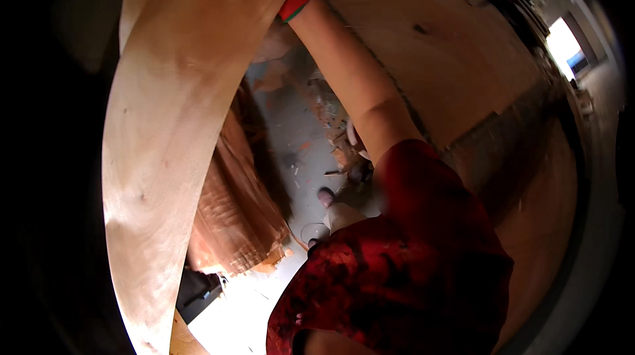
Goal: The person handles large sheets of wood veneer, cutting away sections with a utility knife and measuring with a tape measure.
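Observation:
A long, pale sheet of wood veneer [178,110] curves down the left side of the view, from the top edge to the bottom. My right arm reaches up and away, and its red cuff with a green edge, at my right hand [297,0], meets the sheet's right edge near the top. Behind the veneer the fingers are hidden, so their grip does not show. Of my left side, only a bit of bare arm shows at the lower edge; the left hand is out of view.
Reddish-brown stacked veneer [235,203] stands below the sheet. Wood scraps [340,146] litter the grey floor [291,150] near my shoes. Large wooden sheets [450,57] extend along the right. A bright opening [565,44] shows at far right.

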